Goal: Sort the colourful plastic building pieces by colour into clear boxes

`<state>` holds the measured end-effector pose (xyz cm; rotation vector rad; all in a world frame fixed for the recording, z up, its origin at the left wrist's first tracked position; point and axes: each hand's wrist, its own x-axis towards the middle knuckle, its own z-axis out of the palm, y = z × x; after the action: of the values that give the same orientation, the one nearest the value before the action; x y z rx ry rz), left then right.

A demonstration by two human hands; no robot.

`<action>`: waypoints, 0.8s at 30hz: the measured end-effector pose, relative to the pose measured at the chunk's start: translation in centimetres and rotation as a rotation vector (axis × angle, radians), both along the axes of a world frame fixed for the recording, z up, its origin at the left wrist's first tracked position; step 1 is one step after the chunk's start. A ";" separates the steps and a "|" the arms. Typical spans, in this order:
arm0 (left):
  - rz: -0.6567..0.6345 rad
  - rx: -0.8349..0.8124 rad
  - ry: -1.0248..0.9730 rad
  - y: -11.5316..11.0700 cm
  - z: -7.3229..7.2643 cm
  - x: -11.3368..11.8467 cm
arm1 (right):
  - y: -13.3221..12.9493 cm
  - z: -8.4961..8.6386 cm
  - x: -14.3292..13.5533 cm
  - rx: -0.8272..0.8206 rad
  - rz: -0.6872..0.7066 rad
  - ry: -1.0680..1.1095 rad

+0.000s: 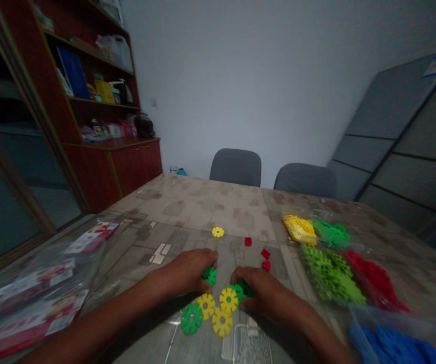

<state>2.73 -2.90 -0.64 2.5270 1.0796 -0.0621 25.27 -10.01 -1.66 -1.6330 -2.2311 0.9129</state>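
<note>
My left hand [193,270] pinches a green notched disc [210,276] above the table. Close by on the right, my right hand [259,293] is closed on green notched pieces [239,292], partly hidden by its fingers. A yellow disc [229,300] touches or overlaps those green pieces. Below the hands are another yellow disc [206,306], a lower yellow disc [222,322] and a green disc [191,318], close together. Whether they are joined, I cannot tell. One more yellow disc [218,232] lies farther back, and red pieces [265,254] lie beyond my right hand.
Clear containers at the right hold yellow pieces [300,229], green pieces [333,233], light green pieces [331,275], red pieces [375,278] and blue pieces [395,346]. Plastic bags [32,290] lie at the left. Two grey chairs [236,167] stand behind the table [198,202].
</note>
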 end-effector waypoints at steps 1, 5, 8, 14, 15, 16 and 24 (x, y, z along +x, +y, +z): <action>0.003 0.000 0.004 0.0 0.1 0.0 | 0.0 0.0 -0.1 0.002 -0.017 -0.009; -0.029 0.004 0.005 0.1 0.4 -0.2 | 0.3 -0.5 -0.2 0.015 -0.109 -0.030; -0.043 -0.023 -0.007 0.3 0.4 -0.4 | 1.0 -1.0 0.1 0.038 -0.193 -0.046; -0.131 -0.118 -0.081 1.1 1.3 -1.4 | 1.8 -1.0 0.6 0.093 -0.251 -0.038; -0.143 -0.140 -0.083 1.1 1.8 -1.7 | 1.8 -0.9 0.6 0.097 -0.247 -0.033; -0.156 -0.174 -0.078 1.0 2.4 -2.1 | 1.8 -0.7 0.6 0.099 -0.241 -0.028; -0.162 -0.239 0.244 -1.4 4.1 -1.8 | 1.7 -0.8 1.0 0.066 -0.194 -0.056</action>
<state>0.97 -4.27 3.51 2.4249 0.8894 -0.5244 26.24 -8.32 -2.43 -1.8256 -2.0687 0.7446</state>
